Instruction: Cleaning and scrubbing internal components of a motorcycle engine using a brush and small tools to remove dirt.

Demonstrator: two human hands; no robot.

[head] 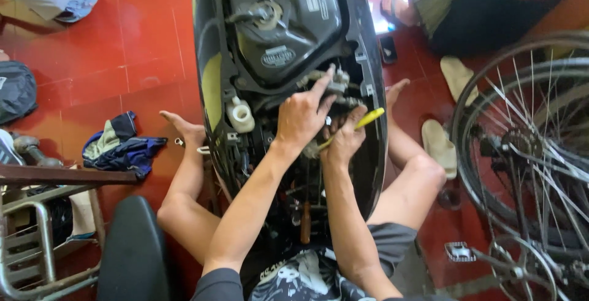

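I sit on the floor with a black scooter body [211, 43] opened up between my legs. My left hand [302, 117] reaches into the engine bay, its index finger pressed on a grey metal part [334, 83] with hoses. My right hand [345, 138] grips a screwdriver with a yellow handle [368, 119], its tip hidden behind my left hand. A white plastic cap [240, 115] sits to the left of my hands. A wooden tool handle [305, 222] lies below, between my forearms.
A bicycle wheel [531, 148] with spokes and pedal stands at right. Two pale sandals [439, 144] lie on the red tiled floor [141, 37]. A blue rag [123, 148] lies at left, beside a metal rack [37, 240]. Other people sit at the top corners.
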